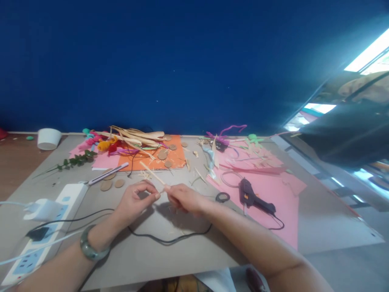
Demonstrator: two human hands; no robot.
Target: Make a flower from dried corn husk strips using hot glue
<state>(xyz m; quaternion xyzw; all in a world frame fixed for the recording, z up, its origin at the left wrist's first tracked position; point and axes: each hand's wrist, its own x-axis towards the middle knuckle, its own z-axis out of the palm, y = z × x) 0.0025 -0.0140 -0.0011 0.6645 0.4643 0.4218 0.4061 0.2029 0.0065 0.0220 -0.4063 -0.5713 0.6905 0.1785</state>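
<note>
1. The right hand (pixel 184 197) is pinching a strip (pixel 152 173) near its lower end, thumb and forefinger clamped on it; the longer part is sticking out past the fingertips, slanting up and to the left.
2. The left hand (pixel 138 202) is curling just beside it, thumb and forefinger tips meeting or nearly so. The blur there is hiding whether anything thin is lying between them, so one cannot tell whether this hand is holding something.
3. The strip is lying over the middle of the table (pixel 136 259), in front of the person, its free end reaching in view over the orange sheet (pixel 179 152).
4. It is looking very light, dry and fairly stiff, as it is staying straight without support. Being so thin, it is probably going to snap or split if bent sharply; its surface is seeming more matt than slippery.
5. A light fingertip pinch near one end is suiting it, with a second pinch close by for any bending; squeezing hard at mid-length is risking a break.
6. Around the hands, a black cable (pixel 165 242) is running beneath the wrists, and a glue gun (pixel 251 196) is resting on pink paper (pixel 285 207) to the right.
</note>
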